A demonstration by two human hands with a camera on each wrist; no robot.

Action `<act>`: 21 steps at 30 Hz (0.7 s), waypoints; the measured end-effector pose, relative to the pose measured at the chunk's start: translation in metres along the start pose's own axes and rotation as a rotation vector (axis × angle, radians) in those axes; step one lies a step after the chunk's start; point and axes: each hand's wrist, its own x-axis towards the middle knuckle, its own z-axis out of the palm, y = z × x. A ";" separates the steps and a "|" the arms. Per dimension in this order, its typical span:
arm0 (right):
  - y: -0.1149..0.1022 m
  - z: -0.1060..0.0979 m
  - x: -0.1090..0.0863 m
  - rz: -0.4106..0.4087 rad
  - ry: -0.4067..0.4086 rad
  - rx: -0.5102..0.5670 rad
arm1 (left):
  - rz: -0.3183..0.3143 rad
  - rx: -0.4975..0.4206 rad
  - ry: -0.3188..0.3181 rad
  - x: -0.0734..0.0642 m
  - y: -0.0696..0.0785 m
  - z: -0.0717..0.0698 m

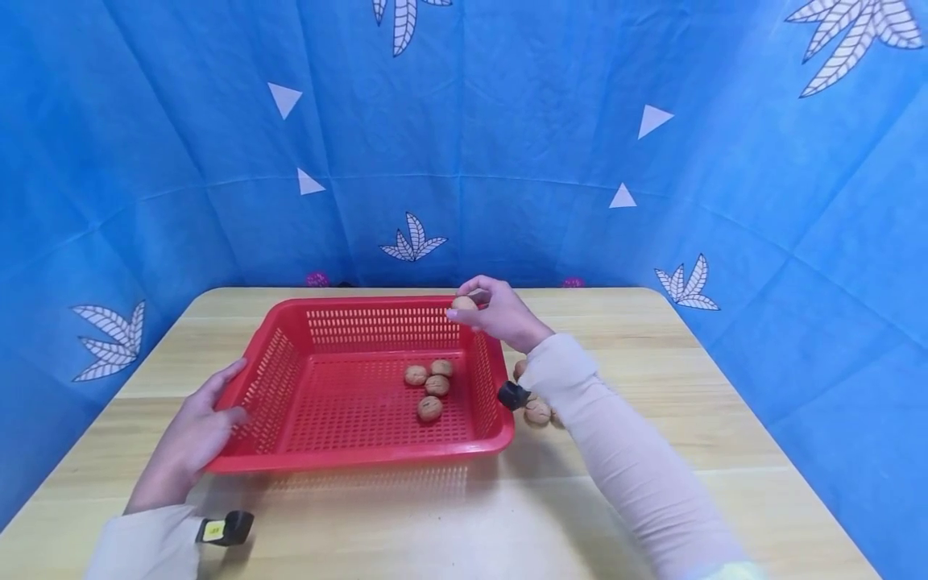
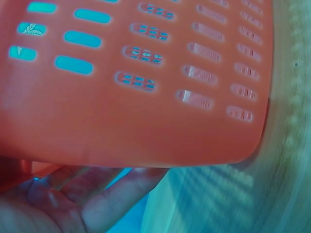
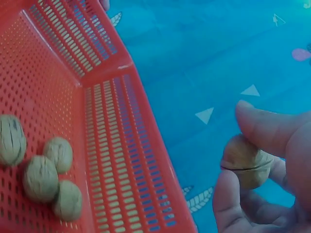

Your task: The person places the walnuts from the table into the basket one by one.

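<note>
My right hand (image 1: 505, 314) pinches a walnut (image 3: 243, 158) between thumb and fingers, above the far right corner of a red plastic basket (image 1: 370, 459). Several brown walnuts (image 1: 437, 386) lie together on the right part of the basket's slotted floor. At the basket's left side, my left hand (image 1: 194, 431) grips the rim, and the left wrist view shows its fingers (image 2: 121, 196) at the rim, partly hidden by the red wall. More walnuts (image 1: 537, 412) rest on the table just right of the basket, partly covered by the right forearm.
A light wooden table (image 1: 348, 532) carries the basket. Behind and at both sides hangs a blue cloth (image 1: 464, 145) with white leaf and triangle prints. Black wrist cameras sit on both cuffs, the right camera (image 1: 513, 395) overlapping the basket's right rim in the head view.
</note>
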 end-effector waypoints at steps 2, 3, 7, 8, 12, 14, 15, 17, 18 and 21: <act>-0.001 0.005 0.001 -0.016 -0.006 -0.016 | -0.003 0.009 0.002 0.000 -0.001 0.000; -0.001 0.008 0.002 -0.022 -0.010 -0.021 | -0.004 0.012 0.002 0.000 -0.001 0.000; -0.002 0.019 0.005 -0.030 -0.042 0.001 | 0.001 0.015 0.003 -0.001 -0.002 -0.001; -0.003 0.023 0.006 -0.029 -0.056 0.018 | 0.002 0.014 0.004 -0.001 -0.003 -0.001; -0.007 0.036 0.008 -0.014 -0.096 0.063 | 0.011 0.008 0.006 -0.002 -0.004 -0.001; -0.009 0.044 0.010 0.006 -0.100 0.091 | 0.014 0.010 0.008 -0.002 -0.005 -0.001; -0.009 0.048 0.011 0.018 -0.102 0.099 | 0.017 0.010 0.009 -0.002 -0.005 -0.001; -0.009 0.054 0.013 0.044 -0.107 0.088 | 0.020 0.013 0.013 -0.002 -0.005 -0.001; -0.010 0.056 0.013 0.049 -0.113 0.074 | 0.021 0.014 0.014 -0.002 -0.005 -0.001; -0.010 0.061 0.014 0.050 -0.144 -0.023 | 0.022 0.012 0.012 -0.002 -0.007 -0.001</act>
